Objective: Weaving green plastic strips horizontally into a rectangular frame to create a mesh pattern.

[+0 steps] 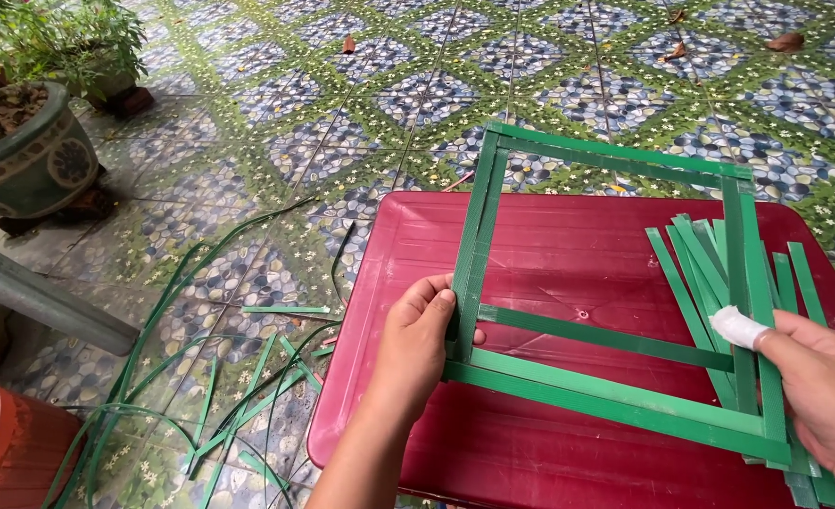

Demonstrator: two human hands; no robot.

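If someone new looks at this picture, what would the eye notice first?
A square frame of green strips sits in the centre, over a dark red table. The left hand pinches its left side and the right hand, one finger bandaged white, holds its right corner. Loose strips lie on the patterned floor at left.

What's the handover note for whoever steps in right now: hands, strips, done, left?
Left hand: grips the green strip frame at its left upright.
Right hand: pinches the frame's right side; one finger bandaged.
Frame is held just over the red table; loose green strips lie on the table under its right side, offcuts on the tiled floor.
Done: doubled strips form a rectangle with one cross strip.
Left: loose strips not yet worked in.
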